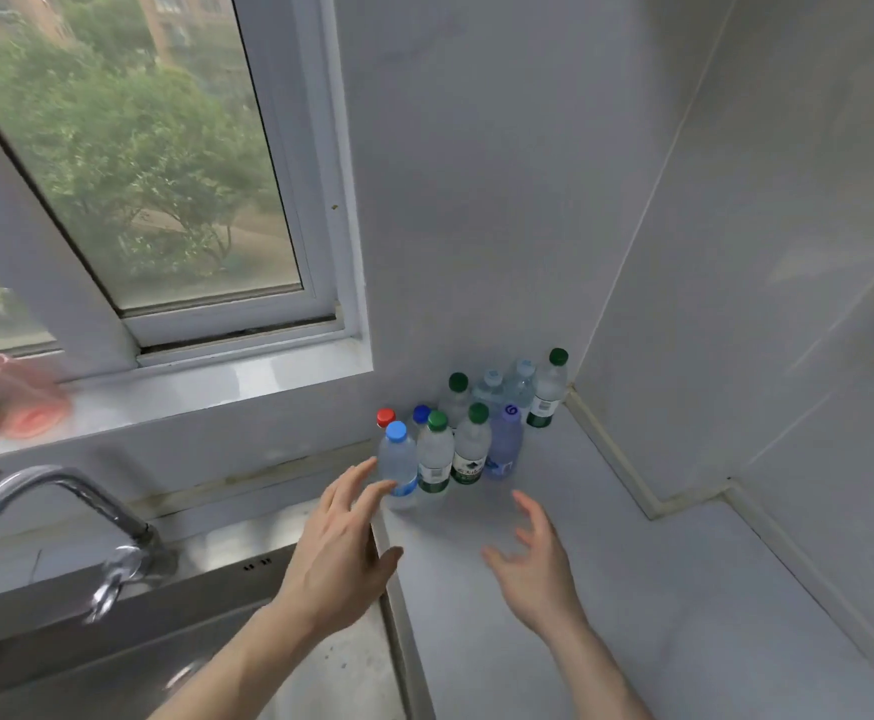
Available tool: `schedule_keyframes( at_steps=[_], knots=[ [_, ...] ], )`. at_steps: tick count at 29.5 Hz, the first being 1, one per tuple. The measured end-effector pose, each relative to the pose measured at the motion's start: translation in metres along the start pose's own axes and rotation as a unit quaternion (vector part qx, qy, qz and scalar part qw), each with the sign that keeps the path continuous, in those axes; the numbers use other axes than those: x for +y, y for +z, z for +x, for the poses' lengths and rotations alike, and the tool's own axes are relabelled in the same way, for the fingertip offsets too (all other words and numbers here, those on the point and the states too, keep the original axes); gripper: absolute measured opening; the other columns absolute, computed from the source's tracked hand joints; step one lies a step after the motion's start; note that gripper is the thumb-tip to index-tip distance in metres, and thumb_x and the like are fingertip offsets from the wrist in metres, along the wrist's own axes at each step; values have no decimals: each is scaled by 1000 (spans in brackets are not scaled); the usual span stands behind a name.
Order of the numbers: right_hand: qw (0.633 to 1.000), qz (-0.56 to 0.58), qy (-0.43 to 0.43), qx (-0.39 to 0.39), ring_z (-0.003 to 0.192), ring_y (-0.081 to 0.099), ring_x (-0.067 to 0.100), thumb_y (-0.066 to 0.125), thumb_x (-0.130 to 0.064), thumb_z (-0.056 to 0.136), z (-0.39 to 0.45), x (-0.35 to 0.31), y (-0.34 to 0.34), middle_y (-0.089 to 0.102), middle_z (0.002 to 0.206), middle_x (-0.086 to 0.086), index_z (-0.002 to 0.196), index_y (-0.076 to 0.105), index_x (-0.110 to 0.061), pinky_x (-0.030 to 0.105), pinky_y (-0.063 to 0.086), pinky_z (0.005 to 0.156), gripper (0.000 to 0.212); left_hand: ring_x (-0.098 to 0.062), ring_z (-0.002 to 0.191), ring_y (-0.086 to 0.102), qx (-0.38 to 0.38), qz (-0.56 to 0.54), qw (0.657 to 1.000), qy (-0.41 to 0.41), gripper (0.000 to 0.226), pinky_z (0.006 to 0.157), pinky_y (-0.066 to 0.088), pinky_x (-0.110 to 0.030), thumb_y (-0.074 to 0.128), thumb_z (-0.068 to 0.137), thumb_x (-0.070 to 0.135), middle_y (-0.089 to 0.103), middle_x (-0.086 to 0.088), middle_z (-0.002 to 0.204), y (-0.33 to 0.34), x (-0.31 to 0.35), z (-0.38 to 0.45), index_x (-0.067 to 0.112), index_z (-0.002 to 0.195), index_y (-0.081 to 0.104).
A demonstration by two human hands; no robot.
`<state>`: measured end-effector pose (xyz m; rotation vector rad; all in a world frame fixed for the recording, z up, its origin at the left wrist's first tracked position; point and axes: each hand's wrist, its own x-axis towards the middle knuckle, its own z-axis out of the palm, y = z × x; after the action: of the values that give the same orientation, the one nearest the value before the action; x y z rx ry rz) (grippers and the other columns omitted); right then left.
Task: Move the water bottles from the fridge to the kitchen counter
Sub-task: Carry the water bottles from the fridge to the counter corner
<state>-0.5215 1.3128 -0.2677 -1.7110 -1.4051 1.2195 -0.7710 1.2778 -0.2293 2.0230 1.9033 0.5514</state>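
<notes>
standing packed together in the corner of the kitchen counter (606,589), the water bottles (468,433) look easy to topple. both hands are empty, fingers spread and relaxed. the left hand (338,553) has its fingertips right beside, perhaps brushing, the light-blue-capped bottle (397,459) at the front left of the cluster; i cannot tell if they touch. the right hand (533,563) hovers apart from the purple bottle (503,446). that front bottle stands close to the counter's edge by the sink (320,667), so a careless nudge from the left could tip it into the basin, or knock it back against its neighbours and send several down like skittles. no fridge is in view.
</notes>
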Motion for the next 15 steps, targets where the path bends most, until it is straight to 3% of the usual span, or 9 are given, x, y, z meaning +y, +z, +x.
schedule_keyframes(
  at_steps=[6, 12, 15],
  knots=[
    [996, -38, -35, -66, 134, 47, 6, 72, -21, 93, -80, -14, -3, 45, 144, -15, 145, 45, -42, 30, 44, 114, 62, -10, 148, 32, -2, -48, 999, -5, 58, 118, 39, -34, 74, 90, 39, 26, 18, 163, -13, -3, -81, 42, 141, 48],
    [993, -83, -71, -53, 136, 43, 0, 70, -34, 94, -153, -4, -31, 41, 142, -31, 140, 46, -47, 34, 42, 117, 54, -4, 147, 29, -44, -72, 995, 53, 55, 118, 34, -28, 72, 90, 47, 24, 27, 159, -14, 30, -124, 48, 139, 47],
    [993, -78, -80, -32, 134, 43, -3, 69, -34, 96, -170, -6, -52, 39, 141, -37, 138, 46, -49, 29, 40, 116, 50, -2, 145, 32, -44, -77, 993, 74, 53, 117, 35, -28, 71, 91, 50, 26, 30, 158, -18, 53, -122, 50, 137, 45]
  ],
)
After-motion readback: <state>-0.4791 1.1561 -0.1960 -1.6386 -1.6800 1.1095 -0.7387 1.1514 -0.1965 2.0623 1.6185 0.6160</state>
